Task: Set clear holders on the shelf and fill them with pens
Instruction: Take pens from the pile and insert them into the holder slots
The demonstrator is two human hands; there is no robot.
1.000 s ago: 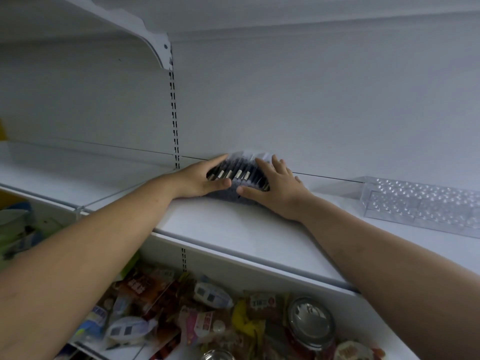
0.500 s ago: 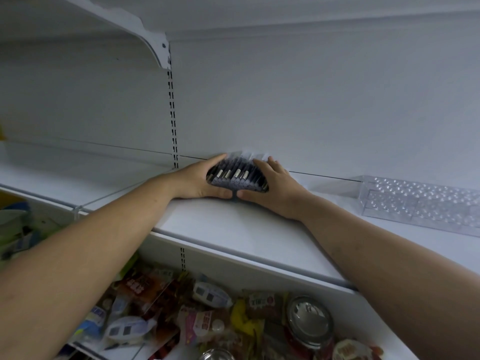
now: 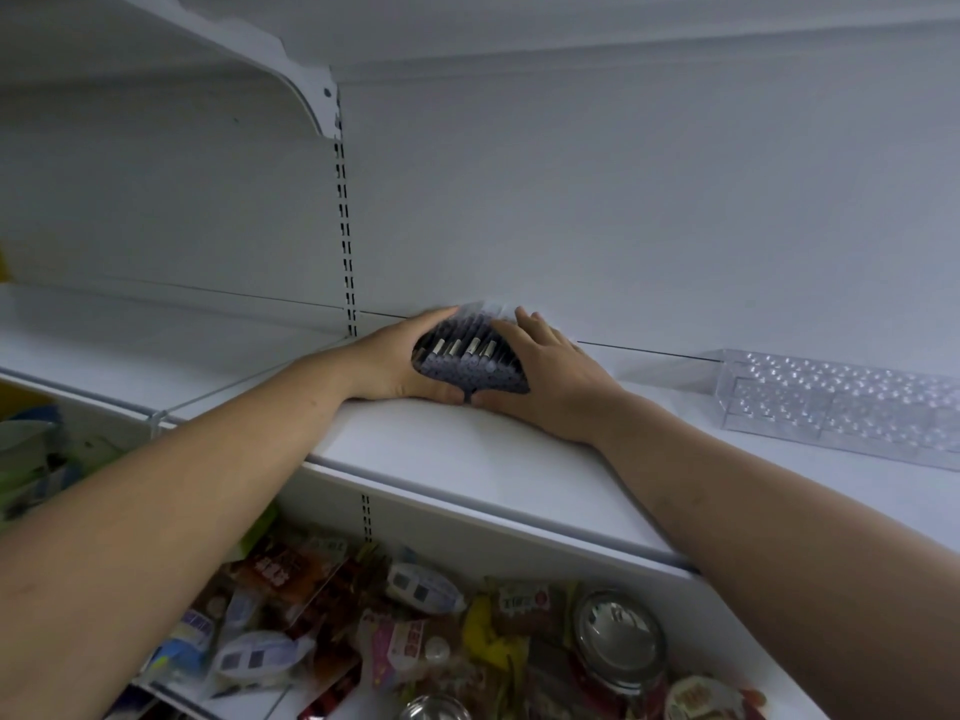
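Observation:
A clear holder packed with dark pens (image 3: pixel 467 361) lies on the white shelf (image 3: pixel 467 459), close to the back wall. My left hand (image 3: pixel 400 363) grips its left end, thumb curled along the front. On the other end, my right hand (image 3: pixel 545 376) cups the holder, fingers over its top and thumb under the front edge. The two thumbs nearly meet in front of the pens. A second clear holder (image 3: pixel 841 402), with rows of holes and no pens in it, lies on the same shelf far to the right.
A slotted upright (image 3: pixel 345 241) runs up the back wall just left of my hands, with a shelf bracket (image 3: pixel 306 90) above. Below the shelf edge a bin holds several snack packets (image 3: pixel 291 569) and tins (image 3: pixel 618 636).
Both hands have closed in around the pen-filled holder and drawn it slightly forward; the thumbs have come together in front of it. The empty holder has not moved.

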